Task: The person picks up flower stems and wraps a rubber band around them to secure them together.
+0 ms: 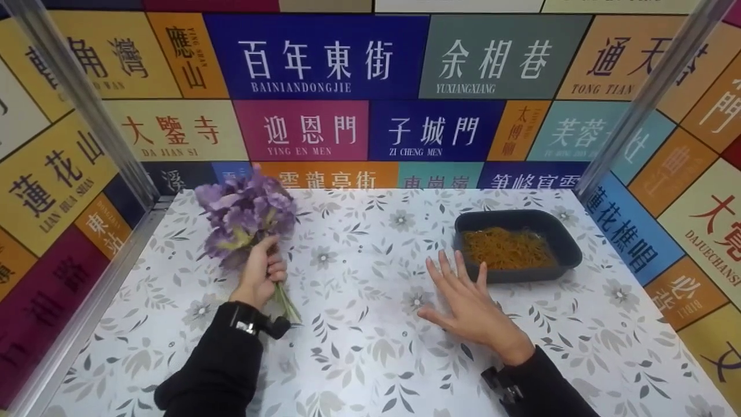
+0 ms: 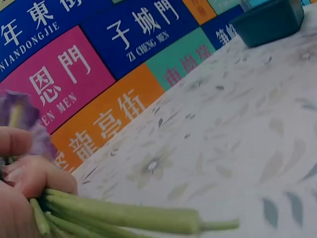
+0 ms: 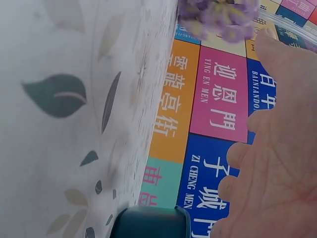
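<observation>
My left fingers (image 1: 277, 270) grasp purple flowers (image 1: 246, 211); I have my right fingers (image 1: 443, 281) spread loose, a dark container (image 1: 515, 277) just beyond.

A booth-like workspace — patterned sign-panel walls (image 1: 399, 87), metal posts (image 1: 649, 95), floral tabletop (image 1: 359, 324).

A white table (image 1: 370, 289), printed with grey leaves and pale flowers, is carrying a dark open-topped container (image 1: 521, 274) with rounded corners, which is sitting upright towards the far right corner.
</observation>
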Available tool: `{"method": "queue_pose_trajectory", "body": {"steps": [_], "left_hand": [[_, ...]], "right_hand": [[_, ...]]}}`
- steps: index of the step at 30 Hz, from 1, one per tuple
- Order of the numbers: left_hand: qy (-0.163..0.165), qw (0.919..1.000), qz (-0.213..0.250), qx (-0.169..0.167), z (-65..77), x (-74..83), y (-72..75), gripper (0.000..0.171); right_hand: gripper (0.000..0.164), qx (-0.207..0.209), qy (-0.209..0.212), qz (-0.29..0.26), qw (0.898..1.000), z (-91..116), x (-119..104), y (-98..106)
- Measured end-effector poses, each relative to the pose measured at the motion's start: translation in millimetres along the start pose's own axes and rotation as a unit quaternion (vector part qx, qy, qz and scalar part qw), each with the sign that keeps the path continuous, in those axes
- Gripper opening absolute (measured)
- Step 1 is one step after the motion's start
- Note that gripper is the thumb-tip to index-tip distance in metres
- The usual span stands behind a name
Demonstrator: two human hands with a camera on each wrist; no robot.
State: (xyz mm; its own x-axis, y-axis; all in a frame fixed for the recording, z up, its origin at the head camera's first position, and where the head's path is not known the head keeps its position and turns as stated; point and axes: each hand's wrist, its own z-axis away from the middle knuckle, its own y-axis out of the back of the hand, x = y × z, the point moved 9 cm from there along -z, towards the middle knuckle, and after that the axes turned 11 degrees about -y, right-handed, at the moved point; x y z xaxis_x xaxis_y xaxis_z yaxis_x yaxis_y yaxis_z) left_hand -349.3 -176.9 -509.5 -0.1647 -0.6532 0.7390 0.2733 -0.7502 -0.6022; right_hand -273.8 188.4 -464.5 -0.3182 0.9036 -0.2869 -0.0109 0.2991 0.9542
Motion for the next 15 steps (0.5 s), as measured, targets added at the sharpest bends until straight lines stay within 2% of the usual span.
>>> {"method": "queue_pose_trajectory", "body": {"steps": [2, 5, 9, 15], "left_hand": [[-0.005, 0.9988, 0.049, -0.002, 3.2, -2.9, -11.3, 0.034], [-0.022, 0.9951, 0.096, -0.003, 7.8, -6.4, -26.5, 0.04], [-0.05, 0.9887, 0.141, -0.012, 13.4, -13.8, -45.2, 0.049], [-0.079, 0.9746, 0.206, -0.036, 24.6, -32.1, -74.1, 0.053]], "right_hand": [[0.093, -0.002, 0.006, -0.002, 1.0, -0.2, -4.4, -1.2], [0.094, 0.001, 0.018, -0.01, 1.0, -1.2, -12.7, -1.7], [0.097, 0.007, 0.029, -0.025, 0.999, -3.7, -25.8, -2.1], [0.113, 0.011, 0.041, -0.02, 0.999, -8.5, -49.5, -5.0]]}}
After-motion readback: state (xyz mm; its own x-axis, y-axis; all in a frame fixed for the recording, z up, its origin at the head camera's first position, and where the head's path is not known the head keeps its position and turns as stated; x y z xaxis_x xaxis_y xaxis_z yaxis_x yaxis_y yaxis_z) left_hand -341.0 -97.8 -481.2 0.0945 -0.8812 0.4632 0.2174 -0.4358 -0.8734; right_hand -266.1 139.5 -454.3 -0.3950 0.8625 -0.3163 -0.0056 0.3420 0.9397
